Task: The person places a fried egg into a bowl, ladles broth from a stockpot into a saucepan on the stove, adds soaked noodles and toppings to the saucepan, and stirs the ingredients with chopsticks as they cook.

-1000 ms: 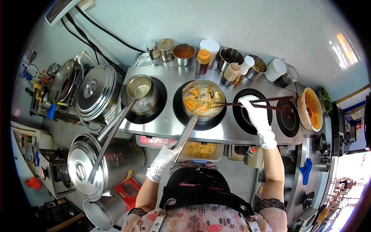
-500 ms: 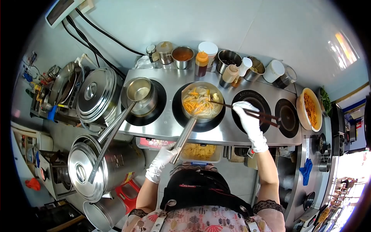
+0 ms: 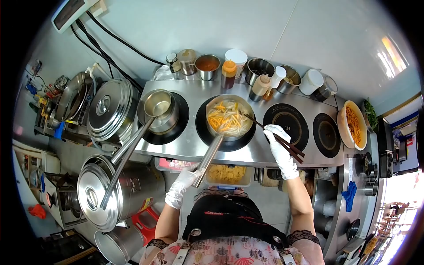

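My left hand (image 3: 184, 181), in a white glove, is closed round the metal handle of a saucepan (image 3: 210, 157). The pan stands on the second black burner from the left and holds pale noodles with orange strips (image 3: 227, 118) in liquid. In my gloved right hand (image 3: 279, 148) are long dark chopsticks (image 3: 291, 148). Their tips reach the right rim of the pan, and their back ends point to the lower right over the front of the stove (image 3: 258, 152).
A ladle (image 3: 158, 104) rests over a pot on the left burner. Jars, bottles and metal pots line the wall, among them an orange-capped bottle (image 3: 229, 74). A bowl of orange food (image 3: 353, 124) stands far right. Large lidded pots (image 3: 110, 106) are at the left.
My right hand has moved left with the chopsticks, which have turned from nearly level to a steep slant. Their tips have shifted from within the noodles toward the pan's right rim.
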{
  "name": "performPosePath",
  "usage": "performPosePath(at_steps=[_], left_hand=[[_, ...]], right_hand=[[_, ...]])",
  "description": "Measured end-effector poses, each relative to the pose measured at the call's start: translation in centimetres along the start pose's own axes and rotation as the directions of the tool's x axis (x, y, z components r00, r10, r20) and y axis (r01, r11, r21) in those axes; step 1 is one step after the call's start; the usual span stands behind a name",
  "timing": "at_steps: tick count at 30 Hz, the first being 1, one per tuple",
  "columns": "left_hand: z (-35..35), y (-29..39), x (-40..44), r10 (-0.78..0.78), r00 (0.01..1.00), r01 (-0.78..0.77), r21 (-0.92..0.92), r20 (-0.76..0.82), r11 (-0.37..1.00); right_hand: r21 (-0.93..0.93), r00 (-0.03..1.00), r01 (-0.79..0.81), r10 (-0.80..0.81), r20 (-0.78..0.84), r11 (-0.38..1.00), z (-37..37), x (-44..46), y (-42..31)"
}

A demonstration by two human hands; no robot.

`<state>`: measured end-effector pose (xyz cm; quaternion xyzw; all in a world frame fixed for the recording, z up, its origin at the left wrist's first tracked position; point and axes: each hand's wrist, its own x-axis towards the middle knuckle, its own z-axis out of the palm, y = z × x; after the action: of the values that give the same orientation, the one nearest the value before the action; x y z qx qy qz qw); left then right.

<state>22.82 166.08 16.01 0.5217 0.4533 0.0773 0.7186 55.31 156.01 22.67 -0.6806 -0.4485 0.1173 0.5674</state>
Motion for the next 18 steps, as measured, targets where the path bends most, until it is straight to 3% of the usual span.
performPosePath(at_steps=[4,6,18], left_hand=[[-0.2,-0.5,0.3,-0.01,1.0,0.01,0.037,-0.006,0.999],[0.1,-0.4,0.0,0.088,0.996,-0.086,0.048,-0.023,0.995],[-0.7,-0.2,0.1,-0.008,1.0,0.008,0.019,-0.016,1.0]], right_hand=[[-0.001,1.0,0.024,-0.024,-0.011,1.0,-0.2,0.0,0.2],[-0.031,1.0,0.029,-0.029,0.003,0.999,-0.4,0.1,-0.2],[-0.003,0.999,0.045,-0.045,-0.002,0.999,-2.3,0.3,-2.0]])
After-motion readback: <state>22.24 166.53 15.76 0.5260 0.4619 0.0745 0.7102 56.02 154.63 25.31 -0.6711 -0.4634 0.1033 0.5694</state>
